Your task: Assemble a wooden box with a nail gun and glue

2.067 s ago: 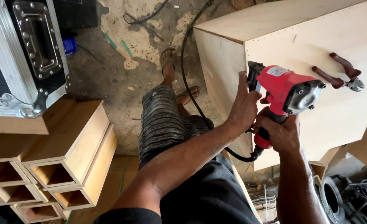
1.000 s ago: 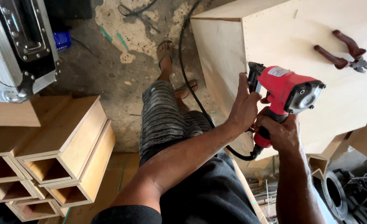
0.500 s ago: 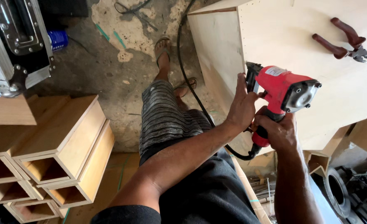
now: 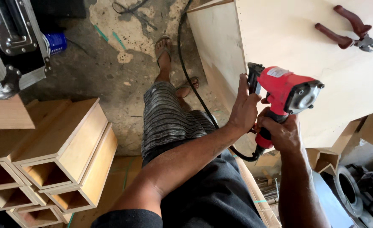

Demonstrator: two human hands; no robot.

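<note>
Head view, looking down: the right hand [image 4: 284,134] has its grip clamped around the handle of a red pneumatic nail gun [image 4: 285,93], whose nose presses against the upper edge of a plywood box [image 4: 287,46]. The left hand [image 4: 243,109] lies with fingers curled against the gun's black magazine and the box side, steadying both. A black air hose [image 4: 190,80] trails to the concrete floor [image 4: 110,71]. Red-handled pincers [image 4: 346,30] rest on the box top. Finished wooden boxes [image 4: 55,156] are stacked at left. Judging by this, fastening is underway; how many nails are in cannot be told.

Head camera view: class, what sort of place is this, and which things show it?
Probably a woodworking shop: a red nail gun in the right hand, a large plywood box with pincers on it, stacked wooden boxes.
</note>
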